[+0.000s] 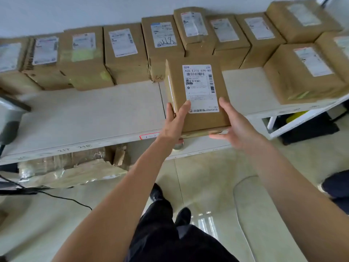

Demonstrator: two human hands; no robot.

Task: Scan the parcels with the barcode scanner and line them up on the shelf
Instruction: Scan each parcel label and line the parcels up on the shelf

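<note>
A cardboard parcel (196, 95) stood at the front part of the white shelf (90, 118), held between both of the person's hands. Its white shipping label (201, 87) faced up, with a barcode near the top of the label. The left hand (174, 121) gripped the parcel's near left corner, thumb laid across the top face beside the label and fingers wrapped along the left side. The right hand (236, 125) held the near right corner, thumb resting along the right edge of the top face and fingers reaching under the near edge, loosely spread. Behind the parcel, a row of labelled boxes (124, 52) stood side by side along the back of the shelf against the wall, labels up. One further box (302, 72) sat nearer the front on the right, apart from the held parcel. Under the shelf lay a crumpled, tape-wrapped carton (66, 167). The barcode scanner could not be made out with certainty.
</note>
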